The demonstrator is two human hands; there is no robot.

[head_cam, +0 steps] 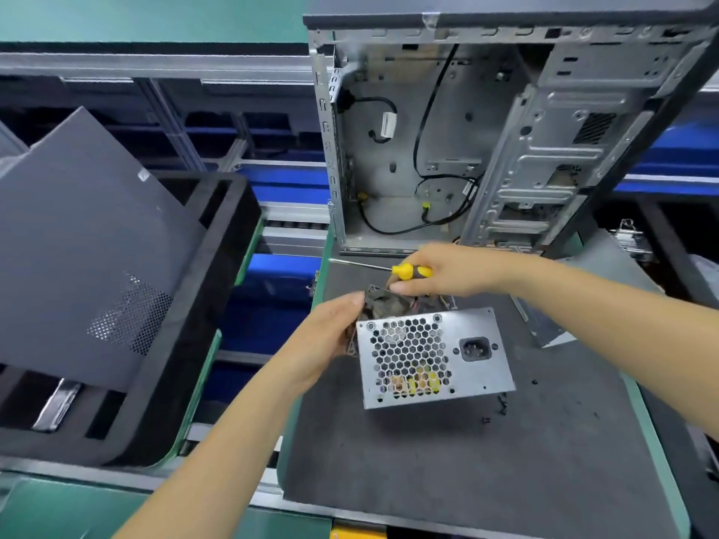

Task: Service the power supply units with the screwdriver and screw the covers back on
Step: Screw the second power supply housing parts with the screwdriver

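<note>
The fingers of the right hand (447,272) curl round the yellow-and-black handle of the screwdriver (408,271), whose thin shaft points left, level above the mat; the left hand's (330,336) fingers wrap the left side of the power supply unit (432,359), thumb over its top edge near a dark bundle of cables (385,303).

Behind them an open computer case (486,149) stands upright with its side off, black cables looping across its bare metal interior. At left a dark grey side panel (85,243) with a perforated vent leans tilted over a black foam tray (186,305).

The grey foam mat (467,461) carries the power supply unit, which sits near the mat's middle, honeycomb grille and power socket facing the camera. A few small black screws (502,408) lie on the mat just right of the unit.
</note>
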